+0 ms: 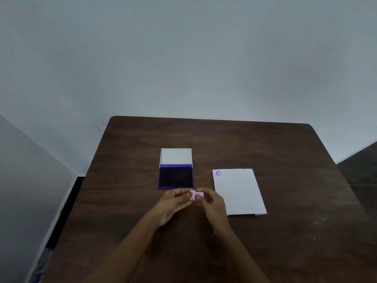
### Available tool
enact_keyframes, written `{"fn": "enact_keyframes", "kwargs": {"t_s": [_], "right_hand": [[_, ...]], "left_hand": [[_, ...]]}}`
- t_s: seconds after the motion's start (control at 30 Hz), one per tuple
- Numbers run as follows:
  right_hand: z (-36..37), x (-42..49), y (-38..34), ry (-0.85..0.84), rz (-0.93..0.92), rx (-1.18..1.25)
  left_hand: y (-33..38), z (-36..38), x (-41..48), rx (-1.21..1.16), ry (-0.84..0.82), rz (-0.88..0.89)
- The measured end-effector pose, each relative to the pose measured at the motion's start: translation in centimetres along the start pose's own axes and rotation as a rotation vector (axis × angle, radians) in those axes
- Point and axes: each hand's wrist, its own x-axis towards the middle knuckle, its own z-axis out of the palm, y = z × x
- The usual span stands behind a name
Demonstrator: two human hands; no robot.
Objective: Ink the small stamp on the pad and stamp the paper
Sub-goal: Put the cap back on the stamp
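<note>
Stamp (196, 195) sits pinched between your left hand (173, 203) and right hand (211, 203), just before the open ink pad (175, 177); the paper (238, 190) lies right, within reach on the counter (285, 231).

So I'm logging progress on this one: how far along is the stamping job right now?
One purple imprint already sits in the paper's far left corner, so at least one stamping looks done. The ink pad lies open on the table. In hand: both the left hand and right hand hold the small pink stamp just in front of the pad. Whether it will be inked again or put away, I cannot tell.
</note>
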Motion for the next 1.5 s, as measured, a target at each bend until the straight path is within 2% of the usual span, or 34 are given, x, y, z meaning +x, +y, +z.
{"fn": "enact_keyframes", "kwargs": {"t_s": [0.4,0.73,0.93,1.03,1.1,1.27,1.33,1.5], "right_hand": [[-0.5,0.9,0.9,0.024,-0.098,-0.163],[-0.4,1.4,1.7,0.039,0.04,-0.166],[-0.3,1.5,1.1,-0.002,0.079,-0.11],[0.1,1.7,1.0,-0.026,0.078,-0.177],[0.6,1.6,0.9,-0.004,0.059,-0.187],[1.7,1.5,0.7,0.066,-0.069,-0.239],[1.7,1.4,0.7,-0.011,-0.137,-0.327],[1.9,1.7,1.0,-0.125,-0.282,-0.479]], "left_hand": [[0.0,0.2,0.6,0.155,-0.039,0.002],[-0.8,-0.2,1.2,0.386,0.011,0.033],[-0.9,0.2,1.4,0.391,0.085,0.019],[-0.3,0.3,1.4,0.291,0.085,-0.029],[0.3,0.2,1.4,0.321,0.104,-0.057],[1.7,-0.4,1.7,0.622,0.223,-0.099],[2.4,-1.0,2.0,0.709,0.322,-0.031],[4.5,-2.7,2.6,0.713,0.554,0.177]]}}
